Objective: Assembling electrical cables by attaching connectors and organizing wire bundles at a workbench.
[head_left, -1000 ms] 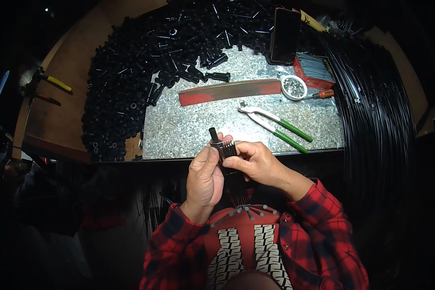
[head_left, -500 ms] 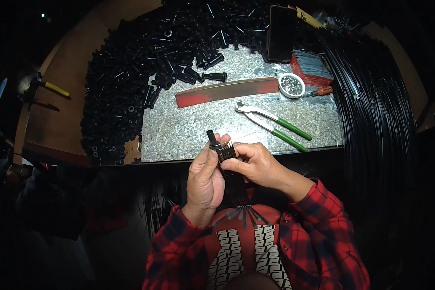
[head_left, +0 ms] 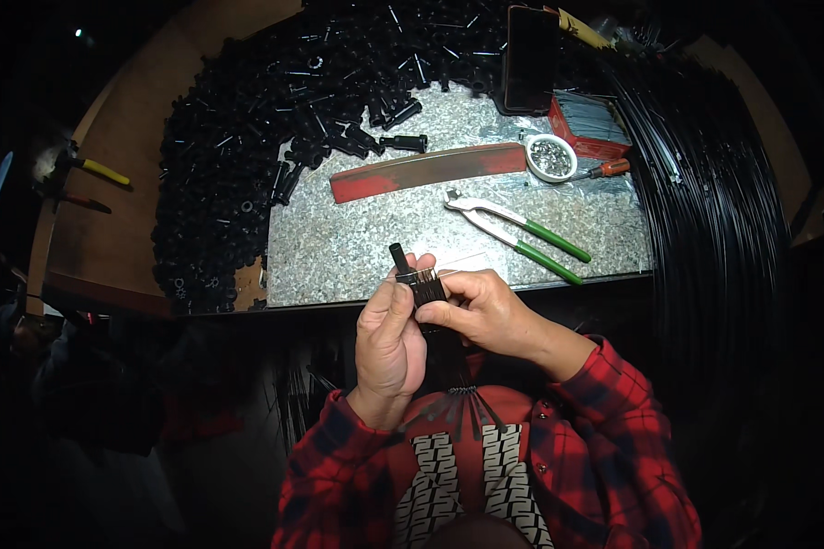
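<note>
My left hand [head_left: 386, 343] is closed around a black tubular fitting [head_left: 397, 259], much like an umbrella runner, whose stem sticks up past the fingertips. A row of thin black rods [head_left: 428, 292] lies against the fitting. Between thumb and fingers, my right hand [head_left: 499, 316] pinches these rods from the other side. From the rods' upper ends a fine bright wire [head_left: 464, 263] runs out to the right. Below the hands, several dark strips [head_left: 467, 412] fan out over my lap. The fingers hide where the rods meet the fitting.
A grey speckled board [head_left: 339, 256] bears green-handled pliers [head_left: 520, 234], a red-and-brown curved bar [head_left: 430, 171], a white bowl [head_left: 572, 171] of small metal bits and an orange-handled tool [head_left: 613, 167]. Behind are heaped black fittings [head_left: 247, 119], a phone [head_left: 531, 64], a red box [head_left: 604, 146]; long black rods [head_left: 714, 183] hang right.
Both hands keep their hold at nearly the same place. The fine wire now stands out longer to the right of the rods, and the bunched rods have shifted slightly between the fingers.
</note>
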The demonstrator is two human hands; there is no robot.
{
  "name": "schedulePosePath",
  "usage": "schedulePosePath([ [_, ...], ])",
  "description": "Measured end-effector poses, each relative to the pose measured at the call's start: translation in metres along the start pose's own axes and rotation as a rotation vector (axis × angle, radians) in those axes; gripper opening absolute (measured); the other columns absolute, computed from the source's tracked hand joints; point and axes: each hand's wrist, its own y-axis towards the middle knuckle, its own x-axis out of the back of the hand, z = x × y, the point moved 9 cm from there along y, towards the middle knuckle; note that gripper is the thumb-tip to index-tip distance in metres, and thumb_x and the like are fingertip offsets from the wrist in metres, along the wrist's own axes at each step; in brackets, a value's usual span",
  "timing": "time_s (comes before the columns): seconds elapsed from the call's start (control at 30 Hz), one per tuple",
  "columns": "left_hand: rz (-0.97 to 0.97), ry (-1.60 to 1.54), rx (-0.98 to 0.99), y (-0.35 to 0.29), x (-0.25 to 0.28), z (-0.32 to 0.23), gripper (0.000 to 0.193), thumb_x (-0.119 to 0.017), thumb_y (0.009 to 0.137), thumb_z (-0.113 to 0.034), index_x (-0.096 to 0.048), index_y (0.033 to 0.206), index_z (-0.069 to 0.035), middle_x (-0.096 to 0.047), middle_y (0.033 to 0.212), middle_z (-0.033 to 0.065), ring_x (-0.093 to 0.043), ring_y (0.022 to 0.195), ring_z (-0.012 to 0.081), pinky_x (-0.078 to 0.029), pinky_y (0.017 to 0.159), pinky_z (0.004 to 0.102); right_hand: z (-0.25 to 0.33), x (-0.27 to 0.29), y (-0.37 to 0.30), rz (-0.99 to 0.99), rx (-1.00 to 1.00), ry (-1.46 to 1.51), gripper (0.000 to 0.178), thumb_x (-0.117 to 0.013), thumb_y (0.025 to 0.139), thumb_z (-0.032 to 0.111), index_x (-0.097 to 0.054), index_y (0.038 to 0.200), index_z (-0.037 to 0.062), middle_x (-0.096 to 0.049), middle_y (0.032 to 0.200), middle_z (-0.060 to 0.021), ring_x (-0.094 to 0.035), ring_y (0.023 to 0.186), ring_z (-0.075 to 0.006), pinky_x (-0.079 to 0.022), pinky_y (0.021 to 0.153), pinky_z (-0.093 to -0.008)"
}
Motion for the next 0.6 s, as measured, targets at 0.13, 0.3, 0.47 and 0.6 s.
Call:
schedulePosePath([
  [0.13, 0.07, -0.034, 0.0, 0.002, -0.002, 0.001, 0.037, -0.042, 0.101, -0.02, -0.047, 0.126, 0.006, -0.052, 0.128, 0.0208, -0.052, 0.117, 0.0238, -0.038, 0.103, 0.0376, -0.006, 0.001, 0.0, 0.023, -0.084, 0.016, 0.015, -0.064, 0.089, 0.018, -0.066, 0.089, 0.0026, -0.056, 0.061, 0.0014, -0.05, 0.047, -0.005, -0.038, 0.041, -0.0214],
  [0.3, 0.069, -0.056, 0.031, 0.002, 0.002, 0.003, 0.036, -0.04, 0.102, -0.021, -0.049, 0.125, 0.005, -0.052, 0.129, 0.0211, -0.052, 0.117, 0.0233, -0.038, 0.103, 0.0376, -0.024, 0.002, 0.004, 0.033, -0.138, 0.096, 0.02, -0.064, 0.09, 0.021, -0.06, 0.081, 0.0041, -0.054, 0.06, 0.002, -0.049, 0.046, -0.0049, -0.037, 0.041, -0.021],
  [0.47, 0.093, -0.02, 0.026, 0.004, -0.006, 0.004, 0.038, -0.038, 0.102, -0.023, -0.049, 0.125, 0.005, -0.051, 0.13, 0.0209, -0.052, 0.117, 0.0233, -0.038, 0.103, 0.0374, -0.021, 0.002, 0.002, 0.076, -0.128, 0.093, 0.018, -0.064, 0.09, 0.021, -0.063, 0.086, 0.0034, -0.056, 0.066, 0.0019, -0.05, 0.049, -0.0046, -0.039, 0.042, -0.02],
  [0.6, 0.105, 0.008, 0.032, 0.004, -0.008, 0.001, 0.039, -0.037, 0.102, -0.025, -0.049, 0.125, 0.005, -0.05, 0.131, 0.0206, -0.052, 0.117, 0.0232, -0.039, 0.102, 0.0371, -0.021, -0.001, 0.004, 0.085, -0.138, 0.089, 0.019, -0.064, 0.09, 0.021, -0.063, 0.082, 0.0035, -0.056, 0.066, 0.002, -0.05, 0.049, -0.0047, -0.039, 0.042, -0.0199],
])
